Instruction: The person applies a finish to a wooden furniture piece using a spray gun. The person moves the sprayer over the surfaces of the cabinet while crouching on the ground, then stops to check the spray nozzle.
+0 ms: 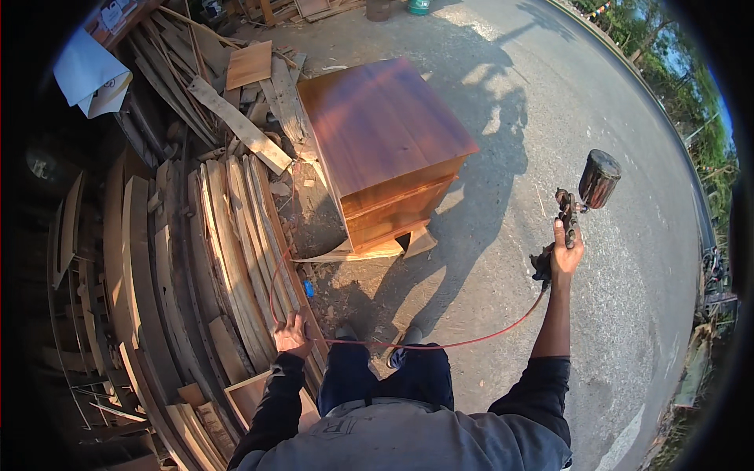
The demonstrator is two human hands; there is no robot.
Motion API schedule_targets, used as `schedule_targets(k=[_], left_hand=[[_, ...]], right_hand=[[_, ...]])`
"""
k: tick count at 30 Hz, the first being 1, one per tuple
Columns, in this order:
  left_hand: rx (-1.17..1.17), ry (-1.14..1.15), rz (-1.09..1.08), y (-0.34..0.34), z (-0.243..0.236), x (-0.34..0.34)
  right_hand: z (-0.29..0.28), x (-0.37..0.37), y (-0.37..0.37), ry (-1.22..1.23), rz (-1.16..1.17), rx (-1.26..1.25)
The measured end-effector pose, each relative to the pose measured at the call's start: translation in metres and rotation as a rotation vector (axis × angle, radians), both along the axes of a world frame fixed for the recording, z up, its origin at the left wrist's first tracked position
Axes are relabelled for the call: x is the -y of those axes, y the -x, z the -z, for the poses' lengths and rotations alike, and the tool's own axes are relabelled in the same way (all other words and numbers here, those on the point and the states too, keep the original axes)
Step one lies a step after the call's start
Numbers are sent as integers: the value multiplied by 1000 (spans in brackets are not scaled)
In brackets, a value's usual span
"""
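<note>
My right hand (565, 253), out to the right above the road, is wrapped round the handle of a dark spray gun (567, 210). Its dark, shiny cup (601, 179) sits on top, tilted. From the gun's lower end a thin red air hose (440, 346) sags across in front of my legs to my left hand (291, 336). The fingers of that hand are closed round the hose, beside the stacked boards. Ahead of me stands a glossy reddish-brown wooden cabinet (397, 129), resting on pieces of scrap wood (365, 251). Neither hand touches it.
Long rough boards (232, 243) are stacked along my left. Scrap planks (239, 122) lie heaped behind the cabinet's left side. A small blue object (309, 289) lies near my feet. The paved road (628, 314) runs along the right, where shadows fall.
</note>
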State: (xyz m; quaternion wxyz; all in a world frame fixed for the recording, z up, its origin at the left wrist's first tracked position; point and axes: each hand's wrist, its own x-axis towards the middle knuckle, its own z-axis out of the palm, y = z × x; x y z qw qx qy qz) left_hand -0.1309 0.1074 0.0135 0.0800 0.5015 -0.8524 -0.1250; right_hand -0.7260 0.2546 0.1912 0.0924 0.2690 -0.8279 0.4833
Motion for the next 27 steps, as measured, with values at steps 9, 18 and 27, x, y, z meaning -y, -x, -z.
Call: schedule_targets(k=[9,18,27], left_hand=[[69,262,-301,-75,-120,67],[-129,350,-387,-147,-207,165],[-393,598,-338,-136,-236,265]], right_hand=[[-27,18,-147,214,-208,353],[-61,75,-224,297,-322,284],[-41,170,-255,377,-299,334]])
